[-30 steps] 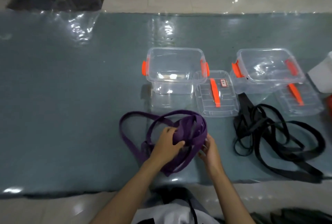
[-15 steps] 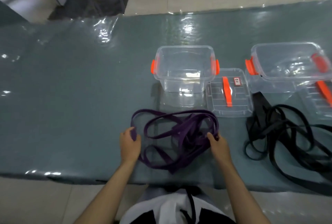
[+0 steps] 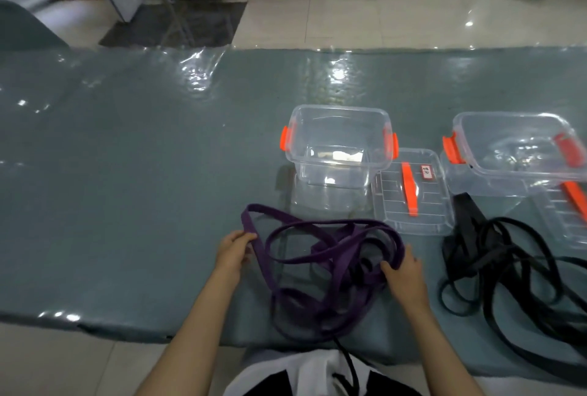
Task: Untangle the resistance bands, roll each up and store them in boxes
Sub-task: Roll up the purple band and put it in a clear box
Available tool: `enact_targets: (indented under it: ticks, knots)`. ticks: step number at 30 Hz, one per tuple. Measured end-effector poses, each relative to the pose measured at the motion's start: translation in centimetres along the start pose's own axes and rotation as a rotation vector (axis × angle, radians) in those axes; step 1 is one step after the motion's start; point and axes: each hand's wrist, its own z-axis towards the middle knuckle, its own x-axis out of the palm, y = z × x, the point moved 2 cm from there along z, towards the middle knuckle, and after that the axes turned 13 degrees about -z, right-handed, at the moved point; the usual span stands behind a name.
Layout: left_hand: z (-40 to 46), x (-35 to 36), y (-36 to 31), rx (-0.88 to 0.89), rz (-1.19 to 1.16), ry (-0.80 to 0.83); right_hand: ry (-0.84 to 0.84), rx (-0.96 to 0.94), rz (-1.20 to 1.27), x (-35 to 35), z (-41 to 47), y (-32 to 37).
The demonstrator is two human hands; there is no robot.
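Note:
A tangled purple resistance band [image 3: 317,256] lies in loops on the grey-green table near its front edge. My left hand [image 3: 233,252] pinches the band's left loop. My right hand [image 3: 403,275] grips a bunch of strands at the right side of the tangle. A black resistance band [image 3: 508,268] lies tangled to the right, untouched. Two clear boxes with orange latches stand behind: one [image 3: 340,144] just beyond the purple band, another [image 3: 514,151] further right, both without lids.
A clear lid with an orange handle [image 3: 413,192] lies flat between the boxes; a second lid [image 3: 568,214] sits at the right edge. The table [image 3: 143,189] is covered in shiny plastic film. Tiled floor lies beyond.
The purple band went from a bunch held between both hands to spread-out loops on the table. My hands moved apart, left hand to the left loop. The view tilted up.

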Motion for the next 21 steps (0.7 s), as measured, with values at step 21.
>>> enact_targets:
  ticks: [21]
  knots:
    - [-9.2,1.0,-14.9,0.734,-0.393,0.001,-0.012,-0.62,0.189,-2.8,1.4,7.3]
